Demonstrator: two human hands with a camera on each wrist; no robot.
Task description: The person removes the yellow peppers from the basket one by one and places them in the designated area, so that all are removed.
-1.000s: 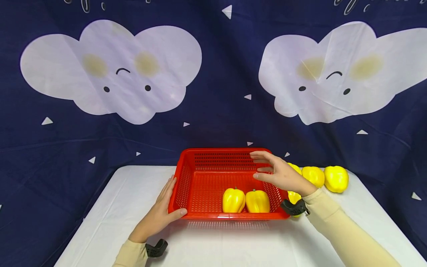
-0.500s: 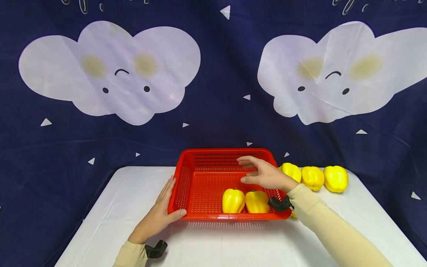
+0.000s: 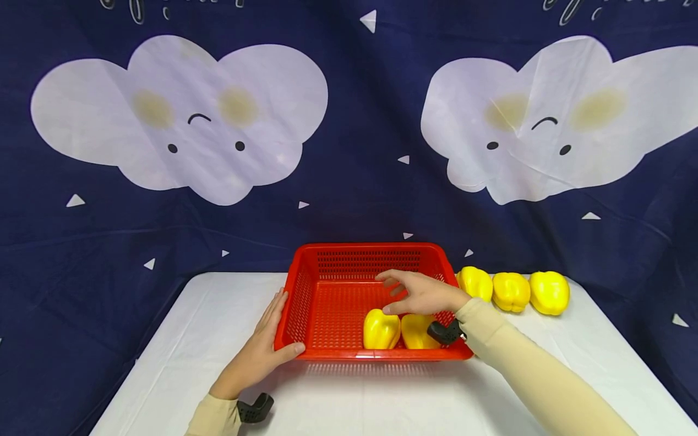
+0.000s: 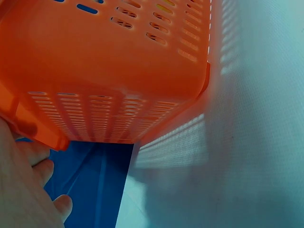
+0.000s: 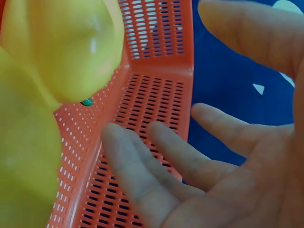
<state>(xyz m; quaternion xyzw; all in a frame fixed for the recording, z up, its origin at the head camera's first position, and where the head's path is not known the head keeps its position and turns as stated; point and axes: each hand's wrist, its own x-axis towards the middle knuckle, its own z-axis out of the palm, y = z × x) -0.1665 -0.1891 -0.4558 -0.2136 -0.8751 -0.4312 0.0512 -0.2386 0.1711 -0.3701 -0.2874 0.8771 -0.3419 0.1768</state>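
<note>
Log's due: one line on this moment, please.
left hand: at red basket rim; right hand: empty, over basket; inside: two yellow peppers; beside: three peppers visible

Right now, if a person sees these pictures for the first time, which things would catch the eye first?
Probably the red basket on the white table, with two yellow peppers inside at its near side and the right hand above it. Next, perhaps, three more yellow peppers in a row to its right, and two big pale clouds with upside-down faces on the dark blue cloth behind.
</note>
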